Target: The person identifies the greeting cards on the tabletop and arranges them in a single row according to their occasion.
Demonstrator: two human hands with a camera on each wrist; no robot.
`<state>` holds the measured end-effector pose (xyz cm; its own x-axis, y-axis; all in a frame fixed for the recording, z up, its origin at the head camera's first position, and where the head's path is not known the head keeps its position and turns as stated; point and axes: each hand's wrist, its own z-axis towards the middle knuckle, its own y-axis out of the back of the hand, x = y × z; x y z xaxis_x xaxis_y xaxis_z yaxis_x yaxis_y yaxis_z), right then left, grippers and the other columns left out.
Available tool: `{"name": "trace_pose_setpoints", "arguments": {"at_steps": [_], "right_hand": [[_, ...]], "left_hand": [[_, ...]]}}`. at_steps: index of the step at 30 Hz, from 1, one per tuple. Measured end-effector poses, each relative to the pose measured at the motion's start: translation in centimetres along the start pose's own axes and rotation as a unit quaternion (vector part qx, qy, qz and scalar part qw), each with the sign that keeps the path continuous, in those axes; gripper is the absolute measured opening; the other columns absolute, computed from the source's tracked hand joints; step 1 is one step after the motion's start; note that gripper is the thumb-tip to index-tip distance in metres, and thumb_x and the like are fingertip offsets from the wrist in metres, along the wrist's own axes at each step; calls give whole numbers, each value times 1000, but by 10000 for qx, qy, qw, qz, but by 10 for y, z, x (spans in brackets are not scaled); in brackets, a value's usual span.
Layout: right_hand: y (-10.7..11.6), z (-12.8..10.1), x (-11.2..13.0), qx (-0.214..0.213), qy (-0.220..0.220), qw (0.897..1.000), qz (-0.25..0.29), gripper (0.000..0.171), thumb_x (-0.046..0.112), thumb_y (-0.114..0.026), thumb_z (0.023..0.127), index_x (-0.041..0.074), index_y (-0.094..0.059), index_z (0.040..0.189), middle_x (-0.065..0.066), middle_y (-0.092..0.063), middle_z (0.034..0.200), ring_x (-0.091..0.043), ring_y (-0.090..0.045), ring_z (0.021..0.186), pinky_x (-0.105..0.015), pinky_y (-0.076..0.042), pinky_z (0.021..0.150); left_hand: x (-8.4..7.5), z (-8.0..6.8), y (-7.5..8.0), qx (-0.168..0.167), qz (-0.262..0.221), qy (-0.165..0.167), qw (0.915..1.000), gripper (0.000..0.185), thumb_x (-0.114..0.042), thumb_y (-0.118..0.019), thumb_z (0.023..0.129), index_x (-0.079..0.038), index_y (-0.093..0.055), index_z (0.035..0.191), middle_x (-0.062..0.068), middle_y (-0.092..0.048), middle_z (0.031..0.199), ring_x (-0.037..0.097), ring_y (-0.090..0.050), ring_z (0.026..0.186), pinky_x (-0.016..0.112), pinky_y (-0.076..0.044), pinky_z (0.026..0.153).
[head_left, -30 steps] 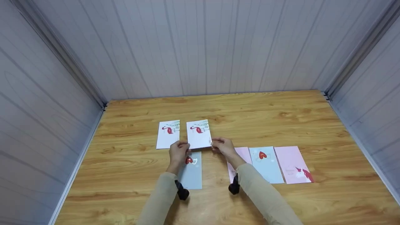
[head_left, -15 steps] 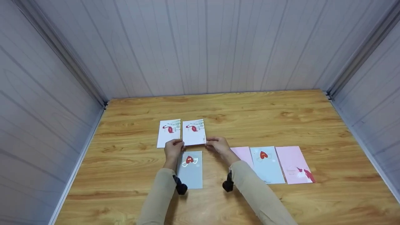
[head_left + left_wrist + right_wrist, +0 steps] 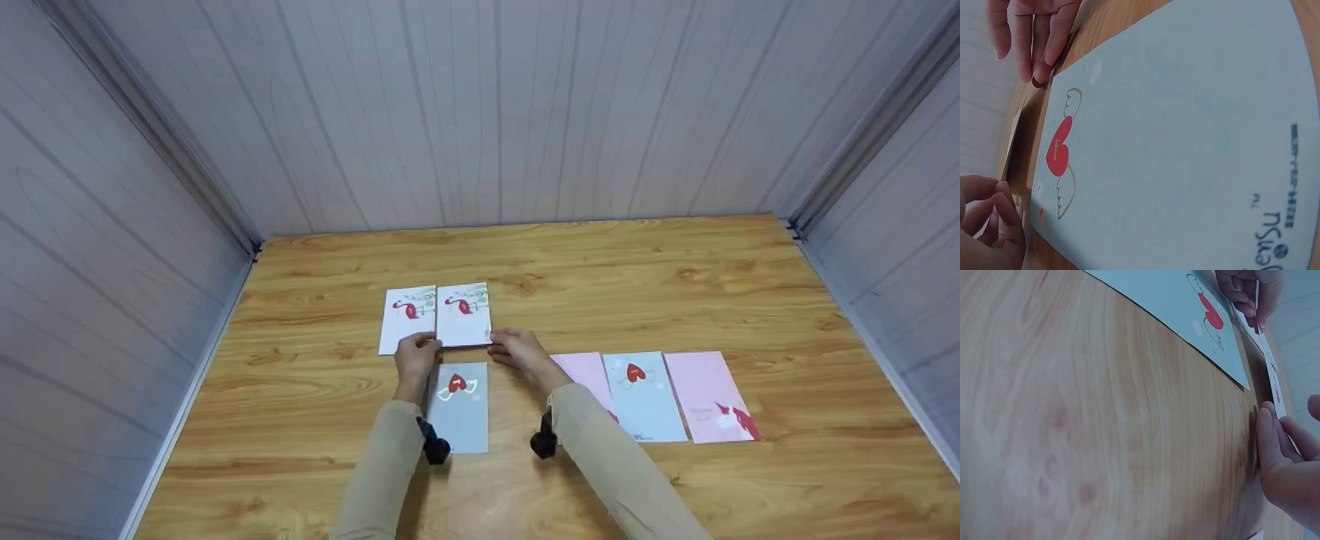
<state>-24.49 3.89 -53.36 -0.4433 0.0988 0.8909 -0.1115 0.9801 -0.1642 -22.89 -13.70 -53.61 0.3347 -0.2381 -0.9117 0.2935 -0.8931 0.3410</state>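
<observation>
A white card [image 3: 463, 322] with a red flamingo print is held between both hands, close to the tabletop. My left hand [image 3: 415, 364] pinches its near left corner, and my right hand [image 3: 523, 354] grips its near right corner between thumb and fingers. In the right wrist view, that card's thin edge meets the right hand [image 3: 1289, 461]. Directly to its left lies a matching flamingo card [image 3: 397, 330], side by side with it. Below, a pale blue card [image 3: 459, 420] with a winged red heart lies flat between the forearms.
On the right lie a pink card [image 3: 581, 371] partly hidden by the right arm, a pale blue heart card [image 3: 646, 409] and a pink unicorn card [image 3: 697, 382]. The wooden table [image 3: 600, 285] has pale panels [image 3: 480, 112] around its back and sides.
Both hands have brought the held flamingo card leftward and down, closing the gap to the matching card. The other cards have stayed in place.
</observation>
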Motion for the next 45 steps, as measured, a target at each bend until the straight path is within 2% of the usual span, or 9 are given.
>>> {"name": "trace_pose_setpoints", "arguments": {"at_steps": [10, 22, 30, 35, 41, 45], "right_hand": [[-1, 0, 2, 153, 91, 9997, -163, 35, 6, -49, 88, -10, -45, 119, -21, -54, 106, -26, -55, 91, -33, -44, 80], [3, -5, 7, 428, 168, 9980, -444, 41, 8, -49, 89, -8, -39, 126, -22, -47, 120, -30, -49, 105, -34, -40, 85], [6, -7, 9, 600, 286, 9943, -839, 41, 9, -47, 89, -9, -40, 125, -22, -47, 120, -30, -47, 108, -35, -39, 86], [10, -9, 10, 597, 231, 9927, -1024, 41, 13, -49, 89, -6, -42, 125, -20, -47, 121, -29, -47, 108, -35, -39, 86], [22, -21, 17, 814, 408, 9914, -940, 41, 8, -45, 90, -9, -38, 126, -24, -41, 126, -34, -42, 113, -39, -35, 90], [32, -18, 11, 671, 527, 9920, -933, 39, 9, -47, 89, -6, -42, 125, -22, -43, 125, -32, -45, 110, -38, -37, 88]], "left_hand": [[-5, 0, -1, 154, 446, 110, 9988, 22, -9, -57, 83, 1, -62, 103, 11, -58, 94, 22, -51, 87, 33, -42, 74], [-6, -1, -2, 172, 803, 96, 9966, 22, -11, -57, 84, 0, -61, 102, 10, -57, 90, 21, -51, 83, 32, -43, 72], [-5, -4, -3, 54, 1054, -154, 9943, 23, -11, -57, 83, 2, -61, 102, 11, -57, 88, 22, -51, 81, 32, -42, 69], [-5, -6, -1, -25, 952, -208, 9952, 21, -12, -56, 84, 0, -60, 101, 10, -56, 87, 21, -51, 78, 31, -43, 66], [-5, -10, 6, -190, 973, -520, 9937, 18, -14, -58, 83, -2, -60, 97, 8, -56, 85, 20, -51, 75, 29, -42, 61], [0, -13, 11, -116, 1070, -472, 9931, 19, -17, -59, 83, -4, -60, 98, 8, -54, 89, 20, -50, 79, 30, -42, 64]]}}
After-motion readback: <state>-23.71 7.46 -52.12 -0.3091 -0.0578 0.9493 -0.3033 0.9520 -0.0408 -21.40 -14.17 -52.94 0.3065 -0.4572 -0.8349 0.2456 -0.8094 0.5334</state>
